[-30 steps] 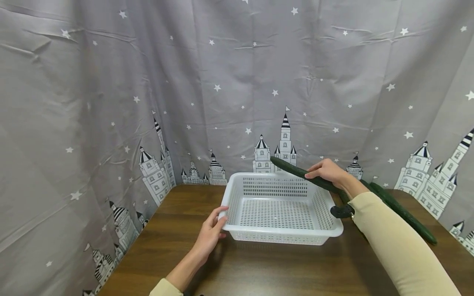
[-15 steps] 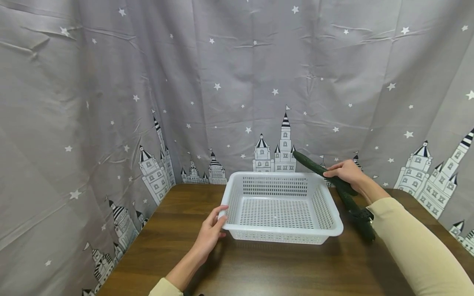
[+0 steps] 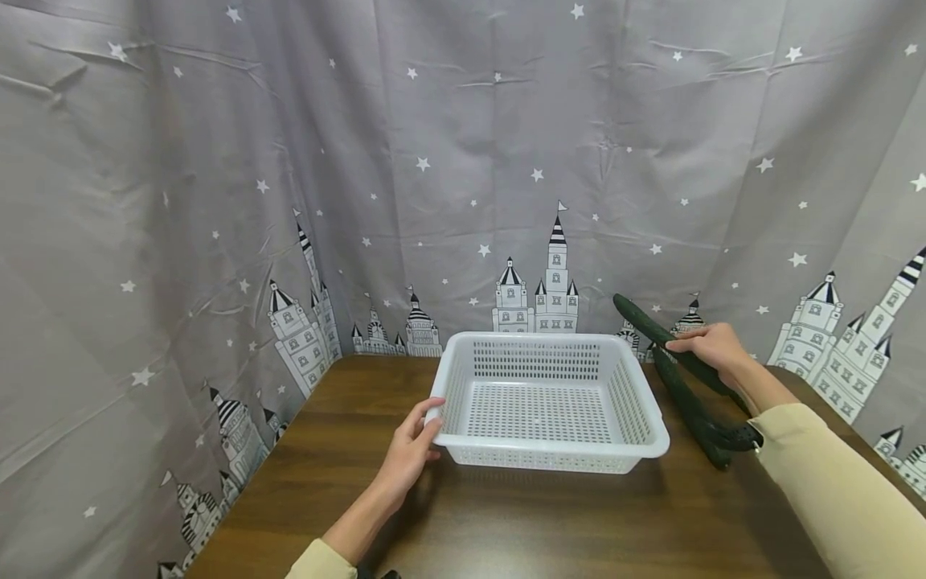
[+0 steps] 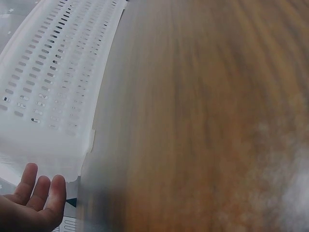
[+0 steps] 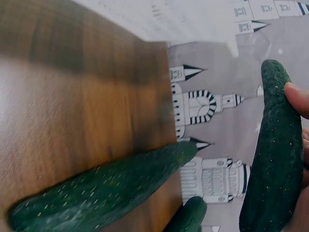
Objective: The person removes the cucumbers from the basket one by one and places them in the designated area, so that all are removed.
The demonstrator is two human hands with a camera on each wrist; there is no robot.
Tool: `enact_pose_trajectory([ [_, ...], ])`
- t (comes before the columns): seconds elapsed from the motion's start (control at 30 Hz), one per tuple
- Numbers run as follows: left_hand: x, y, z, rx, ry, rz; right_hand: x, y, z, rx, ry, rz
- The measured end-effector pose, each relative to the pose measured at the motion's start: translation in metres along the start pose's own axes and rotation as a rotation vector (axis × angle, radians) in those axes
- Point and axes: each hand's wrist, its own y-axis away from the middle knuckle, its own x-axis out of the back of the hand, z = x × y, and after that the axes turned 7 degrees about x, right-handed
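Observation:
My left hand (image 3: 407, 454) grips the left rim of a white plastic basket (image 3: 553, 450), thumb at the rim and fingers around the corner; in the left wrist view several fingers (image 4: 57, 195) show under the basket's end. Right of the basket, my right hand (image 3: 716, 350) holds a long dark green cucumber (image 3: 640, 322) above the table, pinched between thumb and fingers, its far end pointing up and left. Below it a second cucumber (image 3: 683, 394) lies on the table beside the basket. The tip of a third cucumber (image 5: 190, 215) shows in the right wrist view.
The basket stands on a brown wooden table (image 3: 506, 523) near its back edge. A grey curtain (image 3: 434, 201) printed with stars and castles hangs behind and around the table. A dark wrist camera (image 3: 741, 438) sits at the right sleeve.
My right hand has moved right with the cucumber, from over the basket's right rim to beyond it, above the lying cucumber. My left hand has stayed on the basket.

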Motion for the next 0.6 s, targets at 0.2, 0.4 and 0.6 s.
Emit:
enact_pose_trajectory([
  [0.2,0.000,-0.001,-0.001,-0.001,-0.001,-0.003,0.003,0.009,0.015,-0.045,0.017,0.048],
  [0.4,0.000,-0.001,-0.001,0.004,0.000,0.002,0.006,0.017,0.027,-0.085,0.017,0.049],
  [0.6,0.000,-0.001,-0.002,0.002,-0.003,0.005,0.005,0.025,0.040,-0.120,0.047,0.081],
])
